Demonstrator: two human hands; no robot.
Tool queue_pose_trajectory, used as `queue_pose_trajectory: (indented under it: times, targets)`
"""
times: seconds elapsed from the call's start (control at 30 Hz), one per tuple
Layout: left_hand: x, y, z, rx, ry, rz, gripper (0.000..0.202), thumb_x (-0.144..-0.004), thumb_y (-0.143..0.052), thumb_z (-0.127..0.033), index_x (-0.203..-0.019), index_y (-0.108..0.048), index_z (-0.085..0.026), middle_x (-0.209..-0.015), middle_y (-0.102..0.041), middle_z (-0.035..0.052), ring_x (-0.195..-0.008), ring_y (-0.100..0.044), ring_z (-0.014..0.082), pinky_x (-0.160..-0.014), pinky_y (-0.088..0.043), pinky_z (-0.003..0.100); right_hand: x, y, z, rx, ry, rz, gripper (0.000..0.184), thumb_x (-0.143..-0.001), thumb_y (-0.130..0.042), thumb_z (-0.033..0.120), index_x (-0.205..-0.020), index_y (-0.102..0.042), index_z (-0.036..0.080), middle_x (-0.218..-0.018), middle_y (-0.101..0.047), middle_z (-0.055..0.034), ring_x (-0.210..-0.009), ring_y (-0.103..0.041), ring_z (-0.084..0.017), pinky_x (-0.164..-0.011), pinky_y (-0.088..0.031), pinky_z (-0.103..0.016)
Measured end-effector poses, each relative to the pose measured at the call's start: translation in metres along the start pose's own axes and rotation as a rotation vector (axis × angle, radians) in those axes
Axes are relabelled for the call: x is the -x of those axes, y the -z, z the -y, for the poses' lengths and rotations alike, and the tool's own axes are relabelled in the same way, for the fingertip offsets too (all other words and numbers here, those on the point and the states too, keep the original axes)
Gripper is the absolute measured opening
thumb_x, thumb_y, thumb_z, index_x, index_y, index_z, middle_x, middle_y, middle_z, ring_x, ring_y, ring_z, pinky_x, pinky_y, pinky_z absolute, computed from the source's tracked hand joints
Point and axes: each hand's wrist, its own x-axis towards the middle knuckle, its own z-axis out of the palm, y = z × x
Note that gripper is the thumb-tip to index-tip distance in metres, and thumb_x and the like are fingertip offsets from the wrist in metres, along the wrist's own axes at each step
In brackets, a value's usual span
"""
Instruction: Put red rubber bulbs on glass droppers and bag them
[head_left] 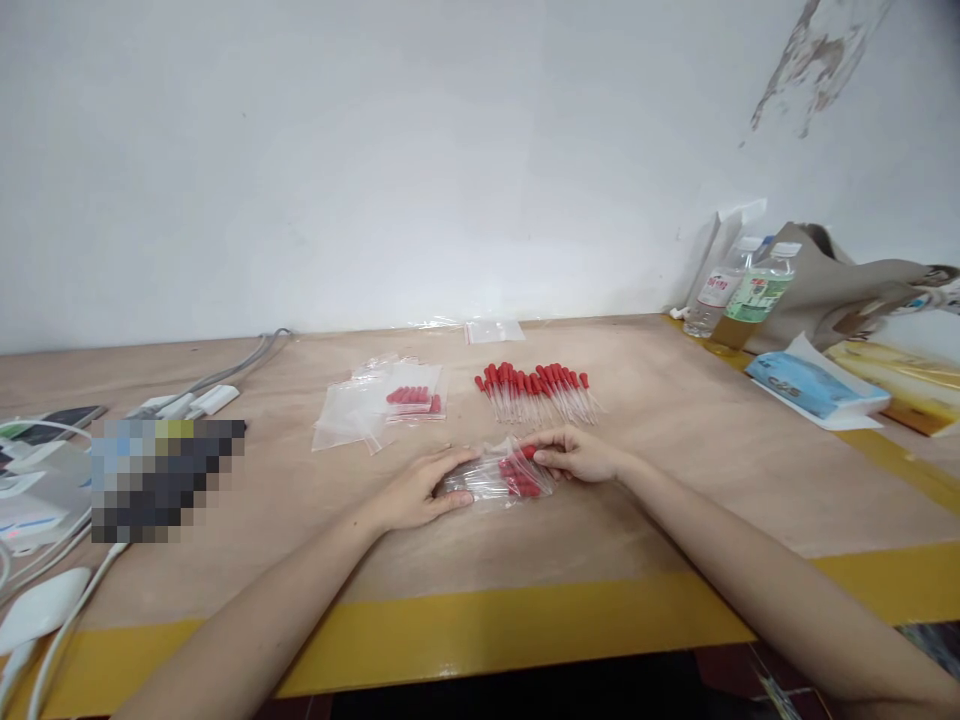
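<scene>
A clear plastic bag lies on the table in front of me, with several red-bulbed droppers inside it. My left hand grips the bag's left end between thumb and fingers. At the right end, my right hand pinches the red bulb of a dropper; whether its stem is wholly inside the bag is hard to see. Just beyond, a row of loose droppers lies with bulbs pointing away from me. Left of the row are filled bags of droppers beside flat, see-through bags.
Another flat bag rests by the wall. Cables, a white power strip and a phone crowd the left side, near a blurred-out item. Two bottles, a blue tissue pack and a yellow pack stand right.
</scene>
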Motion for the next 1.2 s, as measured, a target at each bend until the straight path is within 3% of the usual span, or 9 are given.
queue_pose_trajectory:
  times: [0.13, 0.33, 0.53, 0.67, 0.77, 0.9, 1.0, 1.13, 1.2]
  targets:
    - [0.000, 0.000, -0.001, 0.004, -0.017, 0.000, 0.051, -0.083, -0.049, -0.040, -0.130, -0.035, -0.025, -0.126, -0.048, 0.0063, -0.112, -0.047, 0.0213, -0.094, -0.038, 0.037, -0.002, -0.002, -0.004, -0.161, -0.057, -0.181, 0.042, -0.070, -0.063, 0.040, -0.101, -0.063, 0.012, -0.052, -0.055, 0.0028, -0.043, -0.043, -0.005, -0.041, -0.031, -0.017]
    - [0.000, -0.003, 0.000, -0.010, -0.022, -0.029, 0.048, -0.083, -0.048, -0.039, -0.128, -0.037, -0.024, -0.124, -0.049, 0.0066, -0.111, -0.047, 0.0213, -0.094, -0.037, 0.037, -0.004, -0.007, -0.008, -0.303, -0.098, -0.363, 0.033, -0.064, -0.067, 0.038, -0.087, -0.067, 0.014, -0.047, -0.054, 0.0036, -0.041, -0.043, -0.004, -0.040, -0.030, -0.017]
    - [0.000, -0.003, 0.000, -0.027, -0.004, -0.034, 0.049, -0.083, -0.048, -0.039, -0.128, -0.038, -0.023, -0.124, -0.049, 0.0067, -0.113, -0.046, 0.0221, -0.095, -0.036, 0.038, -0.011, -0.021, -0.011, -0.195, -0.124, -0.518, 0.026, -0.057, -0.071, 0.035, -0.069, -0.062, 0.014, -0.050, -0.057, 0.0023, -0.039, -0.044, -0.006, -0.040, -0.036, -0.021]
    - [0.000, -0.003, -0.001, -0.017, -0.024, -0.044, 0.047, -0.083, -0.049, -0.039, -0.127, -0.039, -0.023, -0.123, -0.051, 0.0065, -0.111, -0.047, 0.0215, -0.094, -0.037, 0.036, -0.013, -0.025, -0.019, 0.023, 0.026, -0.599, 0.017, -0.065, -0.063, 0.032, -0.069, -0.061, 0.015, -0.060, -0.061, -0.0006, -0.048, -0.050, -0.010, -0.047, -0.040, -0.023]
    - [-0.001, -0.003, -0.002, -0.013, -0.027, -0.042, 0.047, -0.084, -0.048, -0.038, -0.127, -0.039, -0.023, -0.122, -0.051, 0.0062, -0.110, -0.048, 0.0208, -0.094, -0.037, 0.036, -0.014, -0.023, -0.025, 0.227, 0.123, -0.593, 0.014, -0.070, -0.056, 0.023, -0.077, -0.065, 0.017, -0.074, -0.065, -0.0028, -0.061, -0.055, -0.013, -0.057, -0.043, -0.025]
    - [-0.001, -0.003, -0.002, -0.011, -0.022, -0.037, 0.047, -0.084, -0.048, -0.038, -0.127, -0.038, -0.024, -0.123, -0.050, 0.0057, -0.111, -0.047, 0.0199, -0.095, -0.037, 0.035, -0.012, -0.021, -0.025, 0.363, 0.094, -0.551, 0.018, -0.069, -0.050, 0.015, -0.075, -0.066, 0.017, -0.076, -0.065, -0.0030, -0.066, -0.056, -0.015, -0.063, -0.044, -0.027]
    - [0.000, -0.003, -0.001, -0.007, -0.025, -0.041, 0.047, -0.083, -0.049, -0.038, -0.127, -0.038, -0.024, -0.124, -0.050, 0.0056, -0.112, -0.047, 0.0200, -0.095, -0.037, 0.036, -0.009, -0.020, -0.018, 0.358, 0.100, -0.505, 0.021, -0.067, -0.047, 0.011, -0.074, -0.066, 0.017, -0.078, -0.065, -0.0031, -0.069, -0.056, -0.014, -0.064, -0.044, -0.026]
    - [-0.001, -0.004, -0.001, -0.003, -0.039, -0.033, 0.047, -0.083, -0.049, -0.037, -0.127, -0.039, -0.024, -0.125, -0.049, 0.0056, -0.114, -0.045, 0.0209, -0.098, -0.035, 0.038, -0.002, -0.017, -0.005, 0.249, -0.027, -0.388, 0.017, -0.065, -0.049, 0.011, -0.069, -0.065, 0.015, -0.064, -0.063, -0.0015, -0.056, -0.053, -0.012, -0.054, -0.042, -0.023]
    - [-0.001, -0.004, -0.001, -0.004, -0.048, -0.028, 0.047, -0.083, -0.049, -0.038, -0.127, -0.040, -0.024, -0.127, -0.049, 0.0053, -0.117, -0.043, 0.0215, -0.100, -0.032, 0.040, 0.000, -0.015, 0.000, 0.189, -0.050, -0.354, 0.017, -0.067, -0.052, 0.017, -0.075, -0.066, 0.015, -0.067, -0.065, -0.0019, -0.059, -0.054, -0.012, -0.055, -0.042, -0.023]
